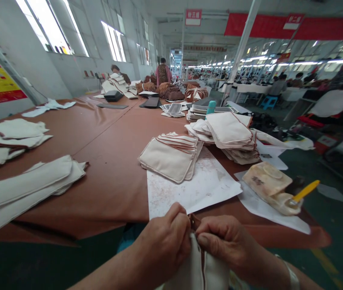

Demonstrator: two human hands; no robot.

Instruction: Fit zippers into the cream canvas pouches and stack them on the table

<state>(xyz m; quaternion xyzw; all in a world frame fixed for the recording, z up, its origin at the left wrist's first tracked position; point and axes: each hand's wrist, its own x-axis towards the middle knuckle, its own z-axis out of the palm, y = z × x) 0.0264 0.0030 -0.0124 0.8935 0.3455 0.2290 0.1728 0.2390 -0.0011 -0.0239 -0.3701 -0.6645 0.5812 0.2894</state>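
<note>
At the table's front edge, my left hand [171,237] and my right hand [225,241] are both closed on a cream fabric piece with brown edging [197,266]. A brown strip with a small metal-looking stud [193,220] shows between the hands at its top. My fingers pinch the piece from either side, and its lower part runs out of view. Just beyond them lies a white paper sheet [171,197] with brown smudges. On its far part rests a fanned stack of cream fabric pieces [171,159] with brown edges.
On the right stand a stained plastic container [265,181] with a yellow-handled tool [306,191] and a taller stack of cream pieces [231,131]. Long cream pieces [35,181] lie left on the brown table covering [107,177]. Bundles [171,90] and people [163,72] are farther back.
</note>
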